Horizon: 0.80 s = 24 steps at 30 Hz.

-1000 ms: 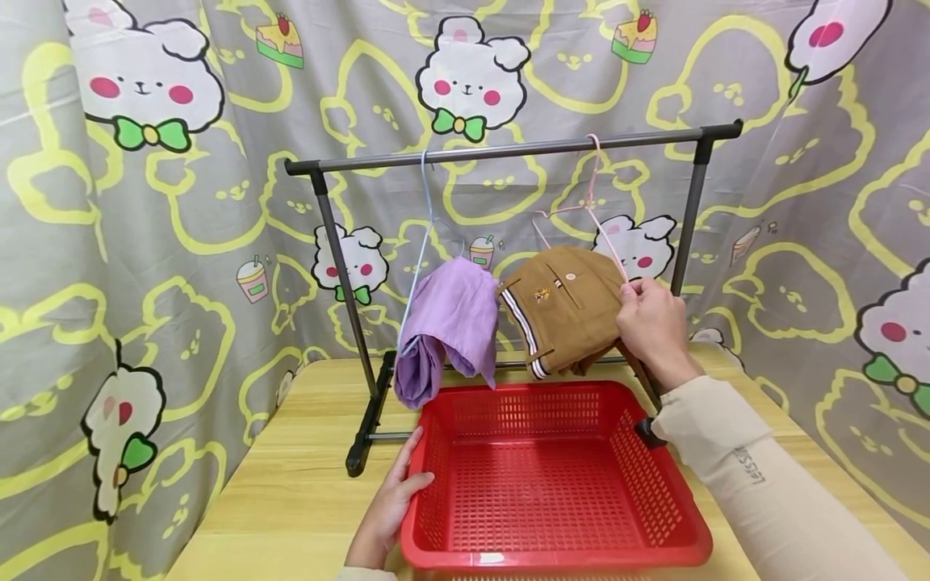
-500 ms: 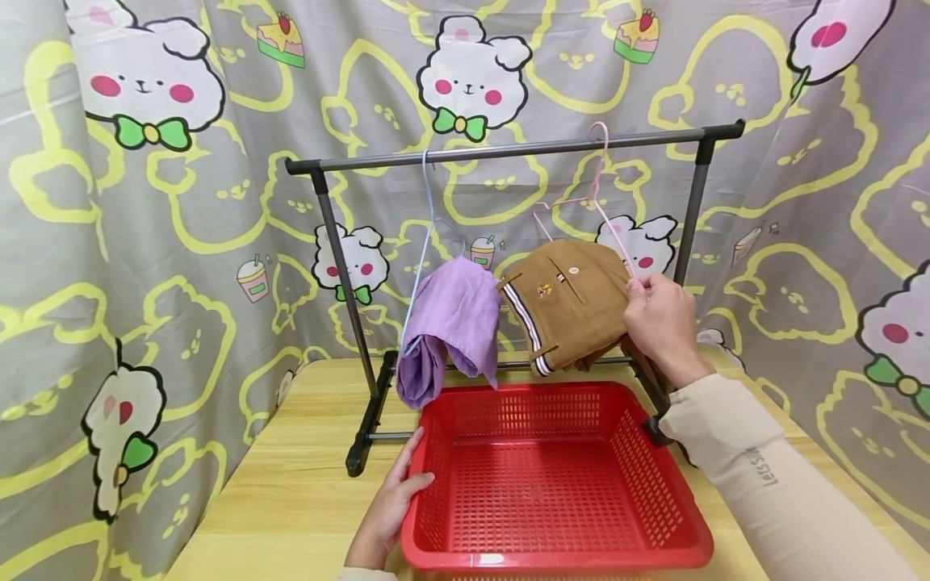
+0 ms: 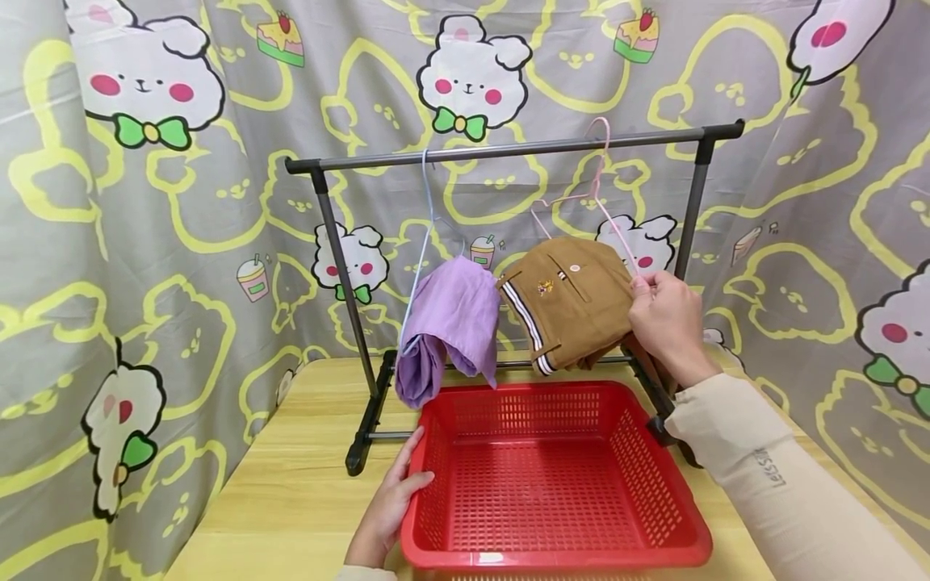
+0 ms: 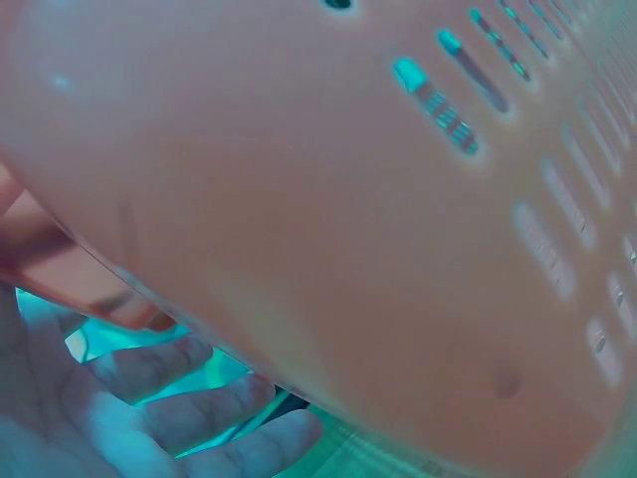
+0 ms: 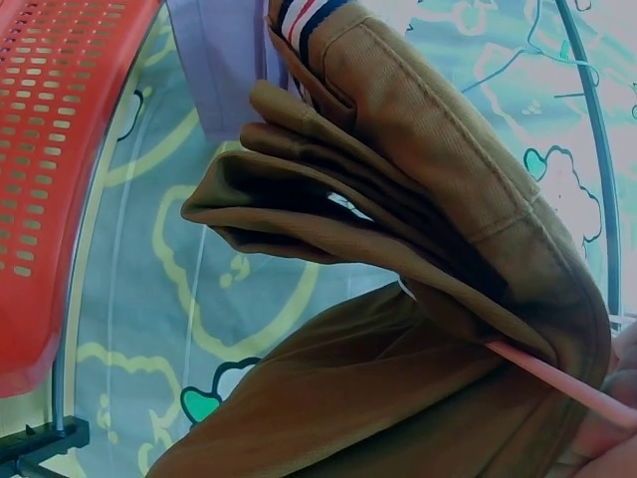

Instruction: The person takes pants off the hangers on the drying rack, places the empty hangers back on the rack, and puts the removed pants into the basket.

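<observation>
Brown trousers [image 3: 574, 303], folded with a striped waistband, hang on a pink clothes hanger [image 3: 599, 181]. The hanger's hook is over the top rail. My right hand [image 3: 667, 323] grips the hanger's right side beside the trousers; in the right wrist view the pink wire [image 5: 557, 378] runs out of the cloth to my fingers at the edge. On the left edge of a red plastic basket [image 3: 552, 557], my left hand [image 3: 388, 500] holds the rim, thumb on top and fingers along the outside. The left wrist view shows those fingers [image 4: 209, 408] by the basket wall.
The metal clothes rack [image 3: 508, 150] stands behind the basket on a wooden table [image 3: 276, 484]. A folded purple garment [image 3: 458, 319] hangs from a blue hanger [image 3: 420, 258] left of the trousers. A patterned curtain [image 3: 305, 81] surrounds the table.
My right hand has moved a little right and up along with the pink hanger, whose hook stands higher above the rail. The trousers shifted slightly with it. My left hand stays put.
</observation>
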### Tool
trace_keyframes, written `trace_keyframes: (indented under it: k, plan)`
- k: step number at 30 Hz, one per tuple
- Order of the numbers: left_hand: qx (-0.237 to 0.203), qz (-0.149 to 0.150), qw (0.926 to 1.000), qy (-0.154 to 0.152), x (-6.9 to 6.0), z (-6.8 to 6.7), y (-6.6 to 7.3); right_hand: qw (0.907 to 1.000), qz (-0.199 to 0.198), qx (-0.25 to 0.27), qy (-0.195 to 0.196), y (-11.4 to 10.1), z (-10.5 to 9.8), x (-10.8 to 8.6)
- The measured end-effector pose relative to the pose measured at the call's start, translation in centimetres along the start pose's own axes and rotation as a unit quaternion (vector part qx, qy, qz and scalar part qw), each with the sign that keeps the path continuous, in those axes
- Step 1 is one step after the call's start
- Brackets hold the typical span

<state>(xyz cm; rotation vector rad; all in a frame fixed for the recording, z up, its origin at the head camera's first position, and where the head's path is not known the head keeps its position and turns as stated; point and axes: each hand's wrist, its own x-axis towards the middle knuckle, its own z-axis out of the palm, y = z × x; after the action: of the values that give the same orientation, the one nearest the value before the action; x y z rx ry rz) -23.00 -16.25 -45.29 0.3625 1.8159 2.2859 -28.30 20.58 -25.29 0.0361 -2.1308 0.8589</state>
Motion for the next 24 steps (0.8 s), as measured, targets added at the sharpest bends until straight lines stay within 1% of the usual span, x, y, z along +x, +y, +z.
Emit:
trace_keyframes:
  k: [4, 9, 11, 15, 17, 20, 22, 24]
  plan:
    - [0.005, -0.006, 1.0000, -0.004, 0.1, -0.1, 0.1, 1.0000, -0.006, 0.002, 0.006, 0.2, -0.2, -0.1]
    - [0.022, -0.014, 0.9996, -0.007, 0.1, -0.2, 0.4, 1.0000, 0.000, 0.000, -0.003, 0.4, -0.4, -0.1]
    - [0.033, -0.014, 0.9993, -0.002, 0.0, -0.2, 0.5, 1.0000, -0.001, -0.002, -0.004, 0.6, -0.5, -0.2]
    - [0.070, -0.017, 0.9972, 0.020, -0.1, -0.1, 0.9, 0.9999, -0.010, -0.003, 0.000, 0.9, -0.7, -0.2]
    - [0.099, -0.016, 0.9945, 0.031, -0.3, -0.1, 1.1, 0.9999, -0.012, -0.004, 0.001, 1.0, -0.9, -0.2]
    - [0.146, -0.011, 0.9883, 0.042, -0.3, -0.1, 1.5, 0.9999, -0.012, -0.006, 0.003, 1.2, -1.2, -0.3]
    - [0.184, -0.006, 0.9815, 0.053, -0.3, 0.0, 2.0, 0.9998, -0.016, -0.005, 0.004, 1.3, -1.2, -0.3]
    - [0.225, 0.001, 0.9723, 0.064, -0.3, 0.0, 2.5, 0.9998, -0.021, -0.005, 0.005, 1.4, -1.3, -0.2]
